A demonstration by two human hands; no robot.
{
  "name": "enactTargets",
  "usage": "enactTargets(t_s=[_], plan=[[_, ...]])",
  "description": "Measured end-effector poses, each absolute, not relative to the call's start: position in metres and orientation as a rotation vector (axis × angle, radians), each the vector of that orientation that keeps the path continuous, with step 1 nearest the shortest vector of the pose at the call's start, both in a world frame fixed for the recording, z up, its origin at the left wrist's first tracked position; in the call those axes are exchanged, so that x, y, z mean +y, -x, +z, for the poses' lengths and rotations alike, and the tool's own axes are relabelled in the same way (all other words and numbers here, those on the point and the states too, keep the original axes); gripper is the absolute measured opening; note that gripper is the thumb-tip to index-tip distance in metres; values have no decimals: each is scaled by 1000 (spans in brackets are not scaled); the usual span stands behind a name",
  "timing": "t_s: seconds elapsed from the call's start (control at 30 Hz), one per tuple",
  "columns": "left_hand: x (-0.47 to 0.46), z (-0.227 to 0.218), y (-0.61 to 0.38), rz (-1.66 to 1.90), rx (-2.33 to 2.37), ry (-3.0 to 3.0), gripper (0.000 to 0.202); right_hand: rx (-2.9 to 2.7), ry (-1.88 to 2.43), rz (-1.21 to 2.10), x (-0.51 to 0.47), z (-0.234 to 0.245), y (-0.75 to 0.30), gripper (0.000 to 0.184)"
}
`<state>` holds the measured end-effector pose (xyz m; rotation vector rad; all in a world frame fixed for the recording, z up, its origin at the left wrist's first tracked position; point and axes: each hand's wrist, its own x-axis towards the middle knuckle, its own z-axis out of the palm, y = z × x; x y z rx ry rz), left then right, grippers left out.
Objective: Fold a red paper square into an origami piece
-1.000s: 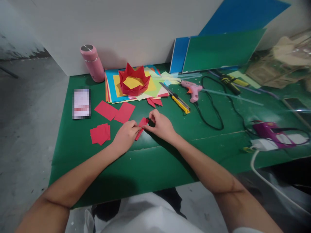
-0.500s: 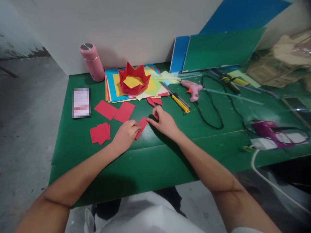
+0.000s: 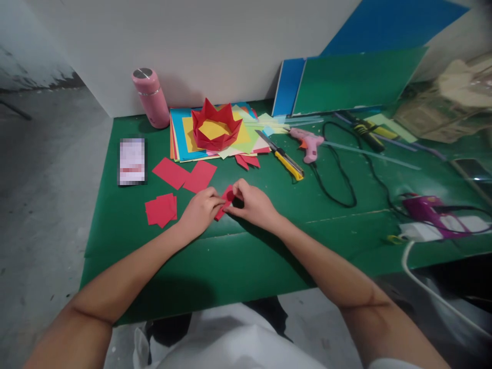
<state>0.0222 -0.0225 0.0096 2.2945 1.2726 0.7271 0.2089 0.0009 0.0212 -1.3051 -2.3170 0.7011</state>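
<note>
A small folded piece of red paper (image 3: 222, 210) lies slanted on the green table between my hands. My left hand (image 3: 200, 209) pinches its left side, fingers together and pressing it down. At the upper right end, my right hand (image 3: 254, 206) has its fingertips and thumb on the paper, and that end looks raised and bent over. To the left are two red paper rectangles (image 3: 170, 173) overlapping at a corner, and a small pile of red paper squares (image 3: 162, 210). Folded red paper pieces (image 3: 248, 161) sit just beyond my right hand.
A red folded-paper ring (image 3: 216, 143) rests on stacked coloured sheets (image 3: 178, 138). Behind stands a pink bottle (image 3: 154, 105); a phone-like item (image 3: 131, 161) lies left. Rightward are a yellow utility knife (image 3: 286, 164), a pink glue gun (image 3: 307, 142) with its cord, and a purple device (image 3: 426, 210).
My right hand has moved left and slightly down onto the red paper, whose upper end now bends up. My left hand stays on it. The view has shifted slightly.
</note>
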Motion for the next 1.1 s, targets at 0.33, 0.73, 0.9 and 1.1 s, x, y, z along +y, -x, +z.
enactTargets(t_s=[0.33,0.73,0.9,1.1], plan=[[-23,9,-20,771,1262,-2308,20,-2387,1120,805,-17,21,-193,47],[-21,9,-17,1133,1277,-1911,12,-2411,980,367,17,19,-225,27],[-21,8,-18,1178,1298,-1795,16,-2406,935,319,19,13,-225,25],[-19,7,-17,1184,1281,-1672,20,-2387,892,307,20,14,-225,18]])
